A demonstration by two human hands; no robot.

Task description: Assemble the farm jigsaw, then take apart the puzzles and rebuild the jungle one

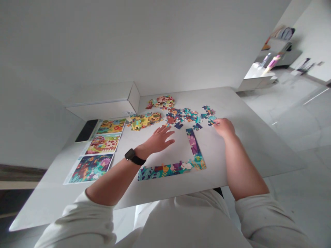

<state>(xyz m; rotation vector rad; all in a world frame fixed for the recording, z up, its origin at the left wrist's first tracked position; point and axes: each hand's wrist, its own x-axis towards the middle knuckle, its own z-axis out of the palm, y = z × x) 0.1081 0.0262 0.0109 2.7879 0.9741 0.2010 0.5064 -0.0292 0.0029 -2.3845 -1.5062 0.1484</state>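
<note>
My left hand (pixel 161 138) lies spread above the white table, close to the front of a heap of loose teal and dark blue jigsaw pieces (pixel 182 115). At the right end of these pieces, the fingers of my right hand (pixel 224 127) pinch a jigsaw piece (pixel 212 122); the fingertips partly cover it. Between my forearms sits a joined L-shaped puzzle border (pixel 178 167), its long side along the table front and its short side running away on the right. Single dark blue pieces (pixel 178 126) lie just beyond its upper end.
A yellow pile of pieces (pixel 146 120) and a red one (pixel 162 101) lie farther back. On the left are picture sheets (pixel 91 168), a black phone (pixel 87 131) and a long white box (pixel 103 109) against the wall. The table's right edge (pixel 269 127) drops to the floor.
</note>
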